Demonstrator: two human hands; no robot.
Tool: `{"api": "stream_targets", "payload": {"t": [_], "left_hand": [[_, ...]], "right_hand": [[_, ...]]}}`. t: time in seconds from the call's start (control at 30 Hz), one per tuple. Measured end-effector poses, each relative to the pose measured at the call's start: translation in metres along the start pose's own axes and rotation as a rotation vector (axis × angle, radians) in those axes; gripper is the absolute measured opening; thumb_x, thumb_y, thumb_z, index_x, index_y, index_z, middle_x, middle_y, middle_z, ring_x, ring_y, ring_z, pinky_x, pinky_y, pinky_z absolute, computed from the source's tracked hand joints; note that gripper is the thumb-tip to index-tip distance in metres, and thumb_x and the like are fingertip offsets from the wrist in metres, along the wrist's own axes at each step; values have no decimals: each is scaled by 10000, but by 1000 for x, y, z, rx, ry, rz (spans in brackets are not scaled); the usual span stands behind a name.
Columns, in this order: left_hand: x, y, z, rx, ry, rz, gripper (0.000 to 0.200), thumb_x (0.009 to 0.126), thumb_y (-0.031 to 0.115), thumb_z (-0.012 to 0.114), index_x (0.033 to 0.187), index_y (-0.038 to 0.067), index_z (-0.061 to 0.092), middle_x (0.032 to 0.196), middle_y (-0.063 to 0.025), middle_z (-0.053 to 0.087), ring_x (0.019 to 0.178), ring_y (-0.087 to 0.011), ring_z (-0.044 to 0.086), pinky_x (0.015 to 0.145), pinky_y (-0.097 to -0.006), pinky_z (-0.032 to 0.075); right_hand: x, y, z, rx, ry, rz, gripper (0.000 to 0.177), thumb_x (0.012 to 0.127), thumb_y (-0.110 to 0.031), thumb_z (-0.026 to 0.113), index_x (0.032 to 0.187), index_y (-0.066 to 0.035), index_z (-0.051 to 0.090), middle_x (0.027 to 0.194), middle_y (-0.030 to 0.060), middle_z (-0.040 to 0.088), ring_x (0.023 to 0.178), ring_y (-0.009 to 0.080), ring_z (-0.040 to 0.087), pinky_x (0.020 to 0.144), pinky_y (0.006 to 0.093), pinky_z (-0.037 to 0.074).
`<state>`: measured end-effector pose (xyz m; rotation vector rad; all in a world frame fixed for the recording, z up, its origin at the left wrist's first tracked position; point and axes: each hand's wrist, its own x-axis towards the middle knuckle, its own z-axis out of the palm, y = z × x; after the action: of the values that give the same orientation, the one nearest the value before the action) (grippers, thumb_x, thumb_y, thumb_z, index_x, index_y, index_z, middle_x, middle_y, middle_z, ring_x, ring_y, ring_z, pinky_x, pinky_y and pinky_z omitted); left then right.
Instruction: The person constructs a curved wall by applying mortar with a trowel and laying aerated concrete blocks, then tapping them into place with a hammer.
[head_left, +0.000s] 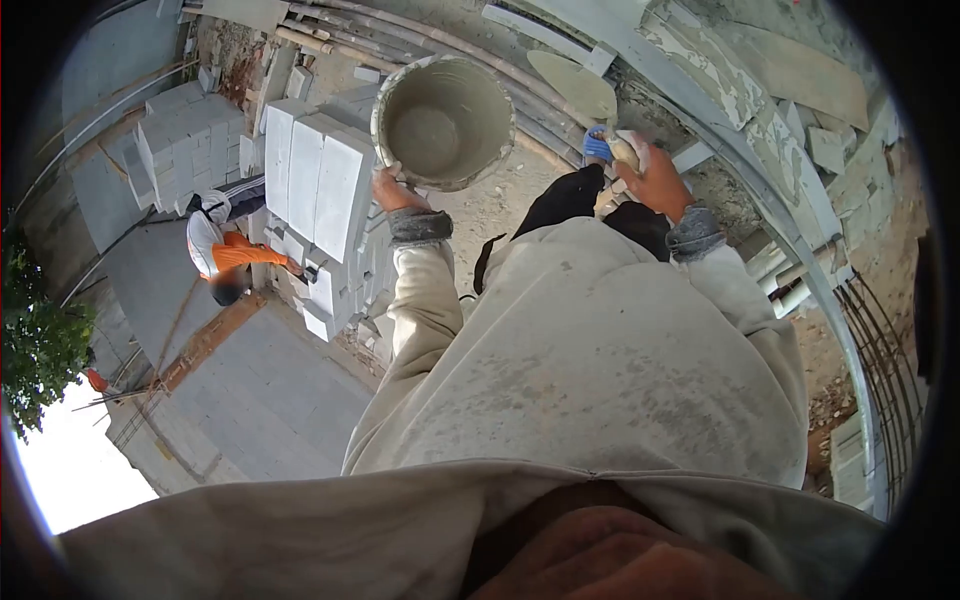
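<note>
A round bucket point(443, 122), its inside coated with grey residue, is tilted so that its open mouth faces the camera. My left hand point(398, 189) grips its near rim. On the right, my right hand point(655, 180) is closed around the pale handle of a trowel, whose broad, grey-smeared blade point(572, 86) points up and away. Something blue point(597, 145) shows beside the handle. The bucket and trowel are apart, both held out in front of my mud-stained light top.
Stacked light blocks point(318, 180) stand left of the bucket, with another stack point(190, 140) farther left. A co-worker in orange and white point(225, 245) bends beside the nearer blocks. Long poles point(465, 55) lie beyond the bucket. A metal rail point(770, 200) curves down the right, near rebar point(880, 340).
</note>
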<state>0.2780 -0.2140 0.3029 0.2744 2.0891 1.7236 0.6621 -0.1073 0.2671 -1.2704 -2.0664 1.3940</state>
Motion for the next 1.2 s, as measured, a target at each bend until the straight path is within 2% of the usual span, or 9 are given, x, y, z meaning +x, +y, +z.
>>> {"api": "stream_targets", "payload": {"t": [0.2,0.37,0.47,0.67,0.8,0.97,1.13,1.17,1.2], "left_hand": [[-6,103,67,84,-472,318,223,808,173,567,952,8,611,878,-10,576,830,-125,521,751,-258,408],[-32,173,99,187,-730,535,402,772,86,532,1151,-39,580,999,-71,625,854,-132,542,773,-254,427],[-50,196,114,-3,-673,495,372,719,14,481,1059,-53,616,1079,-83,613,914,-148,553,860,-258,414],[-115,221,143,-574,-516,408,192,627,-41,455,766,-75,583,938,-128,653,821,-168,573,722,-246,441],[-135,217,144,-233,-557,600,227,689,153,482,819,0,588,855,-68,573,824,-161,526,771,-257,407],[-146,222,148,-687,-984,404,344,624,113,488,923,-24,592,949,-107,597,915,-206,553,857,-302,423],[-191,262,137,-848,-1040,283,557,591,95,516,1129,-45,542,1106,-155,596,1069,-227,542,1022,-343,368],[-185,264,138,-1023,-1115,239,249,574,14,459,810,-7,538,1101,-208,587,1018,-353,555,930,-455,445],[-185,265,138,-1054,-1096,249,261,562,9,458,807,-21,544,1079,-214,594,1002,-352,562,923,-451,448]], "right_hand": [[48,-130,-116,-937,-77,-291,508,804,-163,613,1295,-105,493,1106,209,575,864,332,635,712,403,521],[87,-184,-139,-1366,276,-903,527,784,-117,611,1300,-111,501,1035,154,593,727,234,642,587,331,526],[80,-196,-114,-1338,148,-546,431,792,-136,603,1208,-41,544,866,145,633,675,255,641,595,365,525],[56,-205,-151,-698,-186,-195,314,759,-167,565,937,92,565,746,220,631,723,302,657,654,426,532],[8,-213,-193,-151,-304,271,391,836,-320,588,979,42,545,662,140,610,496,199,607,427,325,488],[-39,-171,-203,586,-427,468,376,904,-334,522,1063,7,508,630,59,526,395,87,479,311,215,389],[-69,-176,-175,1115,-564,299,444,941,-329,427,1195,31,479,640,34,510,383,52,461,309,175,388],[-70,-183,-170,1167,-569,270,450,940,-331,427,1203,31,475,641,33,510,380,50,459,311,172,393],[-71,-190,-165,1218,-574,237,457,939,-334,427,1212,30,472,641,32,511,376,47,456,312,169,398]]}}
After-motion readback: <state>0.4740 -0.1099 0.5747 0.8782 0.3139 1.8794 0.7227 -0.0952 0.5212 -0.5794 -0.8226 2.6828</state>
